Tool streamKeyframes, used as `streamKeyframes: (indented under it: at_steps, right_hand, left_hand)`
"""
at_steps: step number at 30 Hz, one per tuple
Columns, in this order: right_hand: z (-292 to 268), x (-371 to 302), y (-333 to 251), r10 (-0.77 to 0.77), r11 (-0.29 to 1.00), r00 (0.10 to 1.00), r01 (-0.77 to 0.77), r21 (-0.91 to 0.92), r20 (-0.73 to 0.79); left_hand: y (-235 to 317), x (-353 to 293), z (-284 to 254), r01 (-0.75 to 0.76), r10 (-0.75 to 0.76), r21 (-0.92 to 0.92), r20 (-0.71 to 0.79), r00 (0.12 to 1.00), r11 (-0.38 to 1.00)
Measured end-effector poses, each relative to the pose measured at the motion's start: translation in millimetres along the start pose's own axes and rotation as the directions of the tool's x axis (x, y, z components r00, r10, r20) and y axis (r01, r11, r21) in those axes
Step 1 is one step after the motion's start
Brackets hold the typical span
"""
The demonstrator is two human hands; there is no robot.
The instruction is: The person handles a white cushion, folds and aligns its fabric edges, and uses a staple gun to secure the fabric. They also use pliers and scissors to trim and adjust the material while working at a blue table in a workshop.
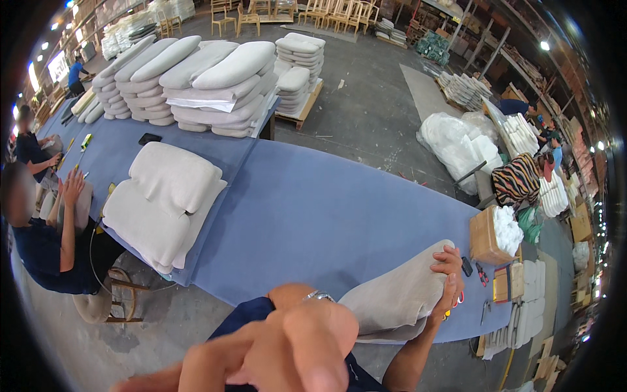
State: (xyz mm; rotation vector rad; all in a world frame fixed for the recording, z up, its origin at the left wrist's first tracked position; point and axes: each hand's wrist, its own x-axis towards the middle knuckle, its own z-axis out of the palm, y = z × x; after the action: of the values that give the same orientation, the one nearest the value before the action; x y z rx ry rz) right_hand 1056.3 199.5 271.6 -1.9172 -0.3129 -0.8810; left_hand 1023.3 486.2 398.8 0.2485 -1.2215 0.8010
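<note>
My right hand (448, 277) is wrapped round the end of a light grey fabric cushion cover (390, 295). The cover lies slanted across the near edge of the blue-topped table (313, 202), and its open-looking lower edge hangs toward me. Close in front of the camera, my left hand (281, 343) is raised, large and slightly blurred. Its fingers are apart and nothing shows in them, while a metal watch band sits at the wrist. Part of the cover's near left end is hidden behind this hand.
Two stacked grey cushions (173, 186) lie left, with taller cushion piles (222, 85) behind. Scissors (482, 274), a dark phone-like object (466, 266) and a cardboard box of white filling (486, 238) are at right. A seated co-worker (52, 242) works at far left, beside a stool (124, 294).
</note>
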Motion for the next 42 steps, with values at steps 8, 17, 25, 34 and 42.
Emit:
streamKeyframes:
  at_steps: [8,17,25,34,42]
  right_hand:
    - [-2,0,5,-0.004,1.0,1.0,0.004,-0.016,0.029]
    - [2,-2,-4,-0.021,1.0,0.999,0.021,-0.019,0.025]
    - [1,9,13,-0.003,0.998,0.998,-0.001,0.067,0.058]
    - [-15,40,49,0.043,0.989,0.991,-0.061,0.135,0.128]
    - [-57,34,116,0.126,0.903,0.988,-0.152,0.402,0.091]
  left_hand:
    - [-34,0,33,0.182,-0.233,-0.257,-0.184,0.955,0.949]
    - [-28,-6,13,0.413,-0.413,0.019,-0.004,0.911,0.911]
    - [-30,-92,-19,0.787,-0.797,0.343,-0.152,0.585,0.513]
    - [-26,-86,66,0.316,-0.41,-0.453,-0.123,0.904,0.833]
    - [-120,-106,144,0.316,-0.45,-0.68,-0.023,0.893,0.661]
